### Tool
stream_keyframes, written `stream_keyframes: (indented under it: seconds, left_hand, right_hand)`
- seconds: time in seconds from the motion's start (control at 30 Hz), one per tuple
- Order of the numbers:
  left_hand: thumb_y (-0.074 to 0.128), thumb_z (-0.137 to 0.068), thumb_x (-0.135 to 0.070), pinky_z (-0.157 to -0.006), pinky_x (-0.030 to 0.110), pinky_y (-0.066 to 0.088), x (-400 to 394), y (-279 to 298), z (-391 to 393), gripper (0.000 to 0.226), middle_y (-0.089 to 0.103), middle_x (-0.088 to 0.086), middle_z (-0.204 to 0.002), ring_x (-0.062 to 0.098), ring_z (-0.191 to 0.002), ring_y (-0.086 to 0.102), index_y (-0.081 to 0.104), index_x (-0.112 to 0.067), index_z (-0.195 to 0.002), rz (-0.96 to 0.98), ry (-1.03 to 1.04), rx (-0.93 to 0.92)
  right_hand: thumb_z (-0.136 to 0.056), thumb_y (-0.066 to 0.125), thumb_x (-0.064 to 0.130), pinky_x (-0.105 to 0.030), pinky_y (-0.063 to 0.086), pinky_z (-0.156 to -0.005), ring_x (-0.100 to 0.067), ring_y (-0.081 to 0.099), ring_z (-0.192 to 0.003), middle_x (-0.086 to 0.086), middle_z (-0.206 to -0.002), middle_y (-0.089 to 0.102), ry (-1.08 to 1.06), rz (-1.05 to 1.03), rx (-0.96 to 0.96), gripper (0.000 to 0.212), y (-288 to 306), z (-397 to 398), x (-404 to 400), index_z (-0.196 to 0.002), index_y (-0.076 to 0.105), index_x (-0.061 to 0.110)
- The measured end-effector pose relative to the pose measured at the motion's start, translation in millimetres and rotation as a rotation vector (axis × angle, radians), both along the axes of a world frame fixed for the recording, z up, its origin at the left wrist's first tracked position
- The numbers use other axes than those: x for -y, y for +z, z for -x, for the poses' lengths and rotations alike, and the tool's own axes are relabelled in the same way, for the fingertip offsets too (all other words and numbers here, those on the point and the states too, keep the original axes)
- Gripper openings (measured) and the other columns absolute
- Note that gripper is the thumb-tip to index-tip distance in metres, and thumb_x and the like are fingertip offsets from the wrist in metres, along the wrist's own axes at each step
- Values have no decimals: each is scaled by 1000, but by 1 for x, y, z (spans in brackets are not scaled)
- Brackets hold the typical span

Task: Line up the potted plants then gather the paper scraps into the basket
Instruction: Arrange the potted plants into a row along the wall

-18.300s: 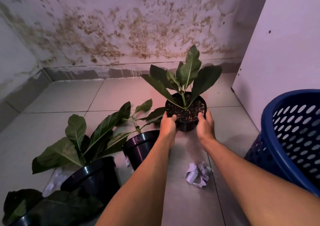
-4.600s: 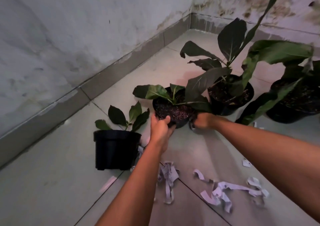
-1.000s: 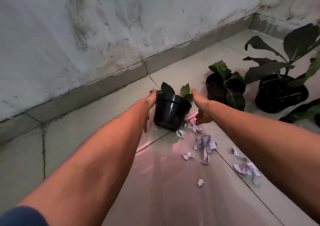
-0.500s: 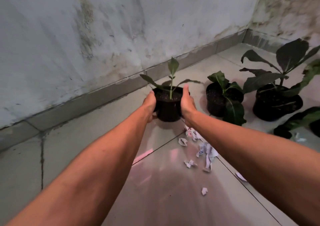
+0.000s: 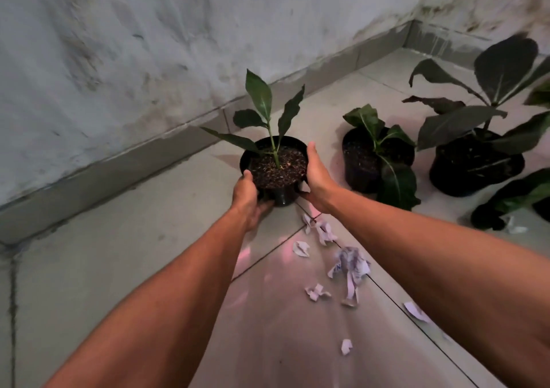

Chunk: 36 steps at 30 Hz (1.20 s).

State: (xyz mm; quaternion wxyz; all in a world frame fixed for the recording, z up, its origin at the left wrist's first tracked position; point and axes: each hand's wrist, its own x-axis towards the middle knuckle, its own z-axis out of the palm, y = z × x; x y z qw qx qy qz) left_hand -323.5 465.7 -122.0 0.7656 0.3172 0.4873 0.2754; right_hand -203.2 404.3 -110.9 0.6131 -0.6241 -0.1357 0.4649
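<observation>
A small black potted plant (image 5: pixel 276 167) with a thin stem and a few narrow leaves is tilted toward me, held above the floor between both hands. My left hand (image 5: pixel 248 198) cups its lower left side and my right hand (image 5: pixel 317 176) presses its right side. To the right, a second pot (image 5: pixel 361 161) and a bigger third pot (image 5: pixel 473 167) stand on the floor in a row toward the corner. Leaves of another plant (image 5: pixel 512 200) show at the right edge. Several torn paper scraps (image 5: pixel 348 264) lie on the tiles below my hands. No basket is in view.
A stained wall with a grey skirting (image 5: pixel 143 155) runs along the left and meets another wall at the back-right corner (image 5: pixel 412 36). The tiled floor (image 5: pixel 104 253) stretches left of my arms.
A second ago the pot stood on the floor with my hands closing on its sides. Now it is lifted and tilted toward me, showing its soil.
</observation>
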Motion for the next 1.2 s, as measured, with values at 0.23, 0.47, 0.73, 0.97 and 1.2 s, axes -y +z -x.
stream_keyframes:
  seconds: [0.23, 0.47, 0.73, 0.97, 1.2]
  left_hand:
    - [31, -108, -39, -46, 31, 58, 4, -14, -4, 42, 57, 3, -121, 24, -94, 62, 42, -23, -145, -51, -1, -58]
    - [73, -76, -63, -122, 46, 27, -1, -6, 8, 114, 26, 15, -164, 32, -151, 27, 17, -9, -159, -693, -130, -636]
    - [81, -43, -78, -123, 54, 20, 10, 1, -14, 156, 7, 6, -170, 26, -156, 8, 4, -9, -161, -821, -316, -910]
    - [73, -35, -84, -117, 55, 32, 11, -4, -20, 156, 17, 6, -166, 28, -152, 22, 14, -8, -157, -844, -304, -949]
    - [80, -43, -78, -116, 58, 32, 11, -3, -21, 148, 17, 6, -166, 29, -152, 23, 15, -11, -158, -838, -299, -959]
  right_hand:
    - [-103, 22, 63, -48, 25, -124, -24, 31, -152, -2, -167, 31, 91, 179, 161, 72, -5, -9, 14, -162, 25, 21]
    - [-88, 62, 55, -36, 49, -86, -17, 52, -97, 2, -109, 62, -185, 432, 1391, 36, 19, -45, 81, -106, 61, 24]
    - [-73, 72, 72, -51, 30, -119, -42, 30, -149, -26, -161, 27, -432, 769, 822, 122, 9, -98, 115, -157, 20, 1]
    - [-48, 84, 78, -48, 24, -125, -32, 17, -157, -13, -171, 8, -175, 663, 808, 162, 6, -106, 106, -161, -4, 3]
    - [-47, 79, 83, -54, 25, -124, -35, 21, -154, -17, -168, 15, -175, 721, 908, 159, -3, -111, 95, -160, 5, 0]
